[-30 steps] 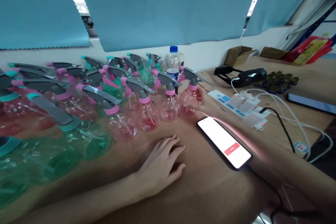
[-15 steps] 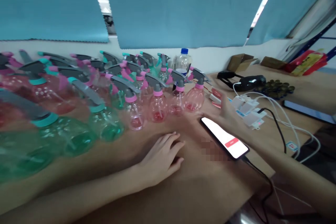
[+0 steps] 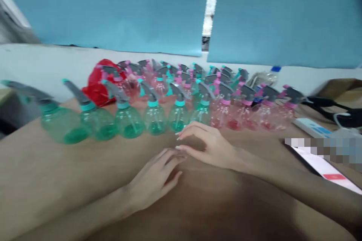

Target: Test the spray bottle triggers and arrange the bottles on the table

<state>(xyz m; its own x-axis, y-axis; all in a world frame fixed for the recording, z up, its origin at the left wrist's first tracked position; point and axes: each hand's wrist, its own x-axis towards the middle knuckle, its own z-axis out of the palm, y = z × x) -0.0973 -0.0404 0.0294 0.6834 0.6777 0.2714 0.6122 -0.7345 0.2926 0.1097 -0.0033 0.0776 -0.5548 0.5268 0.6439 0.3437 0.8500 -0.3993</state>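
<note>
My left hand (image 3: 157, 179) lies on the brown tabletop (image 3: 113, 169), its fingers stretched out and holding nothing. Just above and to its right is my right hand (image 3: 210, 146), fingers apart and also holding nothing, with its fingertips close to those of my left hand. In front of both hands runs a row of spray bottles. Green spray bottles (image 3: 129, 122) with turquoise collars and grey trigger heads stand on the left and middle. Pink spray bottles (image 3: 249, 115) with pink collars stand to the right. The green bottle nearest my right hand (image 3: 178, 118) is partly beside its fingers.
More spray bottles crowd behind the front row, with a red plastic bag (image 3: 97, 86) among them. A phone with a lit screen (image 3: 319, 162) lies at the right. Behind it are a white power strip (image 3: 311, 127), a cardboard box (image 3: 339, 88) and a blue-capped bottle (image 3: 271, 76).
The view has swung left. My right hand has come from beyond the phone to the middle, close to my left hand. My left hand still rests on the table.
</note>
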